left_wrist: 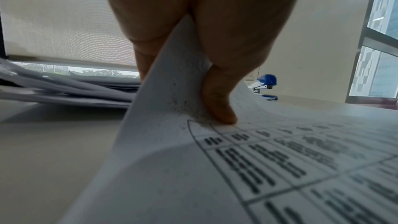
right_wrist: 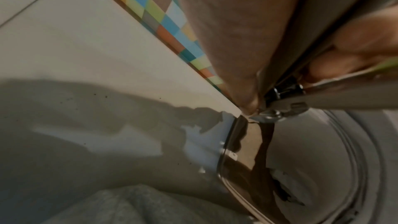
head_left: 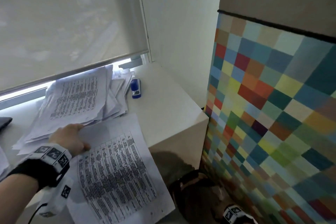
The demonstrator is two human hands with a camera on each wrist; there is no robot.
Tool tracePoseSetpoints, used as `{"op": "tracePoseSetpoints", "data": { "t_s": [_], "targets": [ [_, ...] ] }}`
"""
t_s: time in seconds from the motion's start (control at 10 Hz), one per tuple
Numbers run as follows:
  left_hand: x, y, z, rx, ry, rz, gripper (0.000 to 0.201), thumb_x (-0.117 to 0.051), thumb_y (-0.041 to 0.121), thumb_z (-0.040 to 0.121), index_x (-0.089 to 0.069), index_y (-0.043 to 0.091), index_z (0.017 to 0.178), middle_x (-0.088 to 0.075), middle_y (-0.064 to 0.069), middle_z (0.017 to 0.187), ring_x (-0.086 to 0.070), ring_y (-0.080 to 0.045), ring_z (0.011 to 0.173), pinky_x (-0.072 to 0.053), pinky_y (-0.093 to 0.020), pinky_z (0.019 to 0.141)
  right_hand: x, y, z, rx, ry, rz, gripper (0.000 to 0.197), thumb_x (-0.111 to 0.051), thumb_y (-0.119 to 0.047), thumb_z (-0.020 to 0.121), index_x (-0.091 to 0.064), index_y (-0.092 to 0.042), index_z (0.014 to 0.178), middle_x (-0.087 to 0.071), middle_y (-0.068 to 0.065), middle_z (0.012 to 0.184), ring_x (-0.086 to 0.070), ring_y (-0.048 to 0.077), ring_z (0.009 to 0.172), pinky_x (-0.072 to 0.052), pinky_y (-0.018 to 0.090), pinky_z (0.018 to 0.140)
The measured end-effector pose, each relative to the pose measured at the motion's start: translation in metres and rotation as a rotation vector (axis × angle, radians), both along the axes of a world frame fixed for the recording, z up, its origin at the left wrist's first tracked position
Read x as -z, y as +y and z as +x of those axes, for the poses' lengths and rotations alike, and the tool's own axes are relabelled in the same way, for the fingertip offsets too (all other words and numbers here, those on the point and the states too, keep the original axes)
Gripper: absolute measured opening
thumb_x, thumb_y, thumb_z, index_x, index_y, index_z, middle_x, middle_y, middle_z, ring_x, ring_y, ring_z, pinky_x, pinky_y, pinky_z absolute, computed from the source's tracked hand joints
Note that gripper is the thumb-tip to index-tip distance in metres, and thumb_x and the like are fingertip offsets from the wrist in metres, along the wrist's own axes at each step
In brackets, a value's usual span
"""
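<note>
A printed sheet point(head_left: 116, 169) is pinched at its upper left corner by the left hand point(head_left: 70, 138), the thumb point(left_wrist: 217, 105) pressed on the printed face and the other fingers closed behind it, so that this corner is lifted and curled while the rest of the sheet lies on the white desk point(head_left: 169, 107), its near end reaching over the front edge. A ruled table of black text is carried by the sheet, but the print is too blurred to be read. Just behind the hand a loose pile of papers point(head_left: 78, 100) is spread, similar tables on its top page, equally unreadable. A blue stapler point(head_left: 136, 88) is set just right of the pile; a white label is seen on it, its mark not legible. A lowered roller blind point(head_left: 63, 23) is hung behind the pile, and a wall of coloured squares point(head_left: 272, 105) is seen to the right. The right hand point(right_wrist: 355, 48) is held low beside the desk, well apart from the left, near a metal hinge point(right_wrist: 280, 106); whether anything is gripped there cannot be told
</note>
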State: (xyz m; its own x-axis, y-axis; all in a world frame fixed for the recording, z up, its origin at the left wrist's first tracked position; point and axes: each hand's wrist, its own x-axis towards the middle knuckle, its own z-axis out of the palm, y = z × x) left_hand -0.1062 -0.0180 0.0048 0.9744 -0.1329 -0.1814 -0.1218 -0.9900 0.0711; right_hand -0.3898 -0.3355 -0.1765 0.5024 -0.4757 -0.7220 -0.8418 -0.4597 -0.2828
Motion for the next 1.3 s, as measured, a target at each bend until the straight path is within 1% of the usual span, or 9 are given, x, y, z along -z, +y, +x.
{"op": "tracePoseSetpoints", "data": {
  "t_s": [0.2,0.3,0.4,0.5,0.6,0.7,0.9,1.1,1.3],
  "targets": [
    [0.006,0.003,0.002,0.0,-0.013,-0.029,0.045,-0.085,0.022,0.069,-0.068,0.025,0.111,-0.062,0.007,0.077,-0.058,-0.014,0.071,-0.046,-0.025,0.067,0.037,-0.009,0.013,-0.031,-0.006,0.116,0.055,-0.051,-0.05,0.09,-0.054,-0.01,0.128,-0.054,0.008,0.135,-0.051,0.022,0.125,-0.04,0.023,0.092],
    [0.006,0.004,0.003,0.015,-0.014,-0.041,0.047,-0.085,0.026,0.071,-0.066,0.025,0.114,-0.06,0.01,0.077,-0.057,-0.012,0.071,-0.045,-0.023,0.065,-0.028,0.004,0.034,-0.027,-0.11,0.183,0.03,-0.046,-0.047,0.092,-0.062,-0.023,0.097,-0.061,-0.003,0.098,-0.058,0.014,0.107,-0.04,0.024,0.08],
    [0.005,0.009,0.006,0.019,-0.006,-0.048,0.045,-0.085,0.032,0.07,-0.066,0.026,0.11,-0.063,0.009,0.081,-0.061,-0.014,0.077,-0.049,-0.024,0.075,-0.075,0.005,0.051,-0.113,-0.269,0.206,0.037,-0.052,-0.046,0.092,-0.062,-0.017,0.071,-0.056,-0.007,0.065,-0.056,0.004,0.064,-0.039,0.02,0.058],
    [0.004,0.017,0.009,0.002,-0.004,-0.091,0.046,-0.087,0.037,0.063,-0.07,0.022,0.103,-0.067,0.008,0.083,-0.063,-0.015,0.079,-0.052,-0.027,0.079,-0.128,0.001,0.065,-0.221,-0.459,0.179,0.018,-0.064,-0.038,0.085,-0.068,-0.021,0.087,-0.069,-0.013,0.074,-0.062,-0.003,0.069,-0.045,0.011,0.058],
    [0.001,0.025,0.012,-0.02,0.021,-0.156,0.049,-0.09,0.037,0.058,-0.072,0.02,0.101,-0.069,0.005,0.085,-0.065,-0.016,0.079,-0.053,-0.029,0.08,-0.18,0.0,0.095,-0.319,-0.57,0.112,0.031,-0.062,-0.019,0.081,-0.06,-0.025,0.111,-0.068,-0.008,0.096,-0.063,0.002,0.076,-0.048,0.013,0.06],
    [-0.001,0.03,0.013,-0.017,0.035,-0.183,0.05,-0.088,0.038,0.057,-0.072,0.02,0.101,-0.07,0.005,0.089,-0.065,-0.015,0.081,-0.054,-0.028,0.08,-0.2,0.003,0.137,-0.287,-0.661,0.005,0.035,-0.062,-0.016,0.079,-0.058,-0.026,0.112,-0.067,-0.002,0.093,-0.061,0.008,0.065,-0.045,0.018,0.051],
    [0.0,0.037,0.017,-0.006,0.086,-0.217,0.058,-0.089,0.04,0.057,-0.07,0.021,0.109,-0.071,0.005,0.101,-0.065,-0.015,0.092,-0.053,-0.031,0.091,-0.179,0.013,0.233,-0.235,-0.538,-0.16,0.027,-0.058,-0.024,0.084,-0.063,-0.005,0.103,-0.064,0.014,0.086,-0.062,0.029,0.08,-0.047,0.028,0.068],
    [-0.001,0.046,0.033,0.002,0.14,-0.264,0.046,-0.089,0.037,0.058,-0.069,0.022,0.097,-0.071,0.005,0.096,-0.064,-0.014,0.09,-0.049,-0.022,0.08,-0.191,0.028,0.303,-0.383,-0.451,-0.405,0.045,-0.047,-0.044,0.08,-0.064,-0.01,0.104,-0.064,0.016,0.11,-0.059,0.033,0.1,-0.048,0.035,0.088],
    [0.004,0.052,0.041,0.016,0.172,-0.286,0.051,-0.087,0.043,0.057,-0.069,0.022,0.099,-0.07,0.008,0.097,-0.065,-0.012,0.092,-0.052,-0.025,0.087,-0.205,0.057,0.357,-0.504,-0.602,-0.459,0.045,-0.052,-0.035,0.09,-0.053,-0.015,0.13,-0.054,0.013,0.133,-0.048,0.032,0.122,-0.038,0.038,0.104]
  ]
}}
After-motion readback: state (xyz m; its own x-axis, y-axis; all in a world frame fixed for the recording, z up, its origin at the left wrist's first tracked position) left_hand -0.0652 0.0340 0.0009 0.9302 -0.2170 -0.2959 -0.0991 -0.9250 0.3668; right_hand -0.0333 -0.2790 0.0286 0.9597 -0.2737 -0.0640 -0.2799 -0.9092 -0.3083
